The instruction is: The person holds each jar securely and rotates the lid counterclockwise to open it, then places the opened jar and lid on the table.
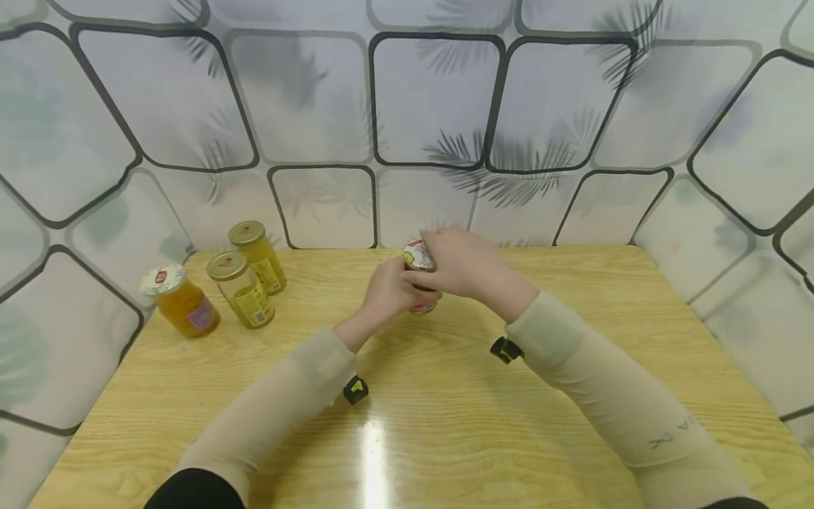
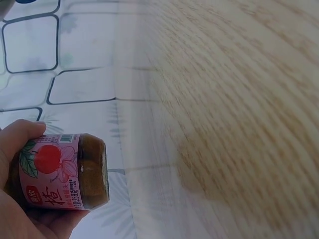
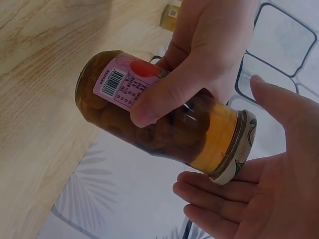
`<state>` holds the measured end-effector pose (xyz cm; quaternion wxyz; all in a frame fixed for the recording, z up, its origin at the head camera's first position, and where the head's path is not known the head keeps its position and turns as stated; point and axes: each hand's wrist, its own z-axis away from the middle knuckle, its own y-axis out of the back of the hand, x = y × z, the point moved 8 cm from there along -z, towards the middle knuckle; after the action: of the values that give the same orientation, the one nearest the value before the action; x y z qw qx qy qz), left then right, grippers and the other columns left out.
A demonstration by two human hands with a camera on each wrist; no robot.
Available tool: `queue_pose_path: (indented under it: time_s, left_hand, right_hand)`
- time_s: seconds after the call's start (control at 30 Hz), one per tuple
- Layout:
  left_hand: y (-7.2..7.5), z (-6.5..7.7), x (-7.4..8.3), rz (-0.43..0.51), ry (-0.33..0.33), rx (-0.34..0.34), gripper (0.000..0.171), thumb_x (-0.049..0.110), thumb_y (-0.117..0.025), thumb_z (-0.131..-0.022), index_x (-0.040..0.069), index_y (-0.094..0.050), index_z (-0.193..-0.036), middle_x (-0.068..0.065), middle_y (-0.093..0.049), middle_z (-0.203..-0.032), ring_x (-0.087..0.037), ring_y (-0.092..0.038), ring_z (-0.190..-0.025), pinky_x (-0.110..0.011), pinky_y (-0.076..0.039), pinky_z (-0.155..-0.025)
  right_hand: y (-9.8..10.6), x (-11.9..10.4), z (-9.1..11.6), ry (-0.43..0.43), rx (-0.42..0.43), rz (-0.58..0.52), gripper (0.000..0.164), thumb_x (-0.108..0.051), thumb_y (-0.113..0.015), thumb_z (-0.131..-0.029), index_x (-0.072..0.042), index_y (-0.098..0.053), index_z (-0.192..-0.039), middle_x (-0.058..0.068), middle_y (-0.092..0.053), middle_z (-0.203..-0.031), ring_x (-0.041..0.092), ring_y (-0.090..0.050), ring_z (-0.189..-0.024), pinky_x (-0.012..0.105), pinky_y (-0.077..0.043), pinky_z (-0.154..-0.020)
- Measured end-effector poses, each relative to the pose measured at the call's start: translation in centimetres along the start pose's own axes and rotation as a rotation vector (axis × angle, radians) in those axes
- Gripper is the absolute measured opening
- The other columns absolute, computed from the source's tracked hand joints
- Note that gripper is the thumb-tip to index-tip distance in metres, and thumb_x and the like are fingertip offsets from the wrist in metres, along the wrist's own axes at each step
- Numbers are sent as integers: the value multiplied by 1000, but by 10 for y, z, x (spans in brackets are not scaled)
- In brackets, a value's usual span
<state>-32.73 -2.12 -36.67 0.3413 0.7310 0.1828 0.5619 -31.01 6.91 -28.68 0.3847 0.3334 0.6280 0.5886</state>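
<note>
My left hand (image 1: 386, 286) grips a glass jar of fruit (image 1: 420, 256) around its body, above the middle of the table. In the left wrist view the jar (image 2: 92, 172) shows a pink label with a red fruit. Brown fruit in amber liquid fills the same jar (image 3: 169, 127) in the right wrist view, where the left thumb (image 3: 169, 97) presses along its side. My right hand (image 3: 279, 169) is at the white lid (image 3: 237, 157), its fingers extended under the lid and its thumb apart from it. From the head view, the right hand (image 1: 467, 265) partly hides the jar.
On the table's left side stand an orange jar (image 1: 187, 307) with a white lid and two yellow jars (image 1: 254, 307) (image 1: 263, 265) with gold lids. A patterned wall covering (image 1: 318, 205) rises behind the wooden table (image 1: 432, 424).
</note>
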Motion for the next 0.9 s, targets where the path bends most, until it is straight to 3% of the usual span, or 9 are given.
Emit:
queue_pose_path:
  time_s: [0.23,0.43,0.73,0.9]
  left_hand:
    - [0,4,-1,47,15,9,45,27,-91,-84,7,-72,-119,-11,-79,-107,-23,-74,-88,-37,-62,-78]
    - [3,7,-1,112,0,37,42,25,-92,-83,6,-71,-114,-12,-79,-105,-26,-75,-90,-40,-63,-80]
    - [4,4,1,105,-8,31,42,24,-93,-83,5,-73,-114,-12,-79,-104,-24,-74,-87,-39,-63,-82]
    - [4,2,1,88,9,28,43,25,-93,-82,6,-73,-114,-12,-80,-104,-25,-75,-89,-41,-63,-83]
  right_hand:
    - [-1,1,1,11,9,-55,55,-56,-65,-101,-6,-64,-126,8,-71,-98,25,-67,-85,43,-56,-73]
    - [-3,6,0,-13,21,-188,50,-50,-69,-101,-9,-66,-130,6,-72,-99,23,-65,-82,39,-54,-70]
    - [-5,19,-2,-7,111,-362,67,-43,-81,-93,-9,-62,-147,13,-74,-131,27,-70,-102,42,-58,-82]
    - [-5,25,-2,4,143,-406,66,-40,-84,-91,-9,-65,-145,14,-75,-131,28,-69,-100,40,-56,-78]
